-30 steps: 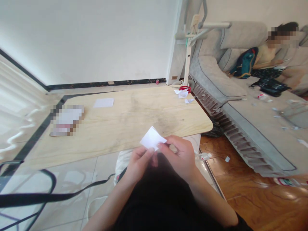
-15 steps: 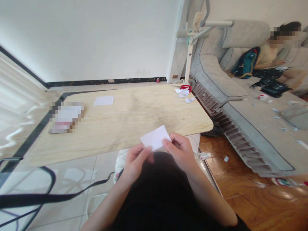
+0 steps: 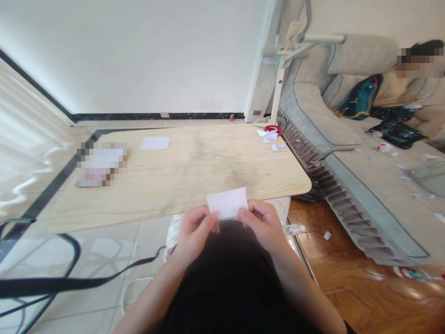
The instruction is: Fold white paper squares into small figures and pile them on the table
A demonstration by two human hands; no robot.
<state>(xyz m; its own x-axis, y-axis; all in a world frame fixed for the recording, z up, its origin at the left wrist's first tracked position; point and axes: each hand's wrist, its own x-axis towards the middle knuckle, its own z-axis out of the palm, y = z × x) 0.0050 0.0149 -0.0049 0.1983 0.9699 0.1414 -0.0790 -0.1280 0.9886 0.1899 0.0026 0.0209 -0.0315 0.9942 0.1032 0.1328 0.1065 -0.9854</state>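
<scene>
A small white rectangle of paper is held between my two hands, just off the near edge of the wooden table. My left hand pinches its lower left corner, thumb on top. At the lower right corner my right hand grips it the same way, with the fingers behind partly hidden. Another flat sheet of white paper lies on the table at the back left. Small folded paper pieces rest at the far right corner, beside red-handled scissors.
A blurred-out stack lies at the table's left. To the right stands a grey sofa, where a person sits beside a teal backpack. A black strap crosses the lower left. A plastic bottle is right of my right hand.
The paper in my hands has turned from a slant to nearly level. My right hand has moved slightly down, and the whole view has shifted a little.
</scene>
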